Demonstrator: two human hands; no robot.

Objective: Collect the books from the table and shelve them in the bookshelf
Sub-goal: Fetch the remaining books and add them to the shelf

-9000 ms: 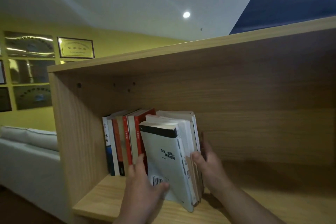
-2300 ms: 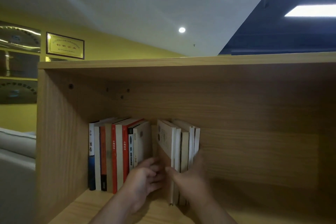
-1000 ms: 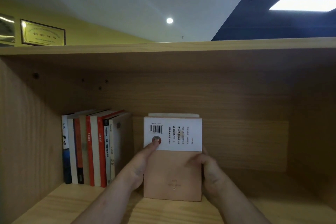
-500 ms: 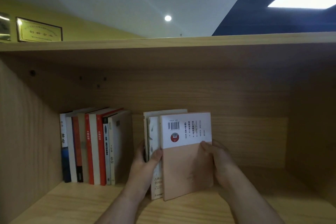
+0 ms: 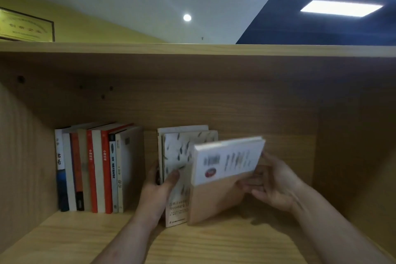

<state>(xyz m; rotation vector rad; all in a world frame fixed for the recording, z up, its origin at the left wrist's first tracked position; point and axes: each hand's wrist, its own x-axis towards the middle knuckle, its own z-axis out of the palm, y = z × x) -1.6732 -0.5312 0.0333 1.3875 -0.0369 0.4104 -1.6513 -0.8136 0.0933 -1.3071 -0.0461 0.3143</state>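
Inside a wooden bookshelf (image 5: 192, 240), a row of several books (image 5: 96, 169) stands upright at the left. To its right, my left hand (image 5: 159, 186) grips a small stack topped by a white book with a fish pattern (image 5: 180, 163). A tan book with a white band (image 5: 222, 180) tilts to the right off that stack, blurred by motion. My right hand (image 5: 272, 184) holds its right edge, thumb on the cover and fingers behind it.
A gap separates the standing row from the held stack. The shelf floor stretches bare to the right side panel (image 5: 353, 156). The top board (image 5: 192, 49) runs above, with a framed plaque (image 5: 25, 25) on the yellow wall beyond.
The tan book has swung away from the stack to the right and tilted, moved by my right hand. My left hand stays on the remaining books.
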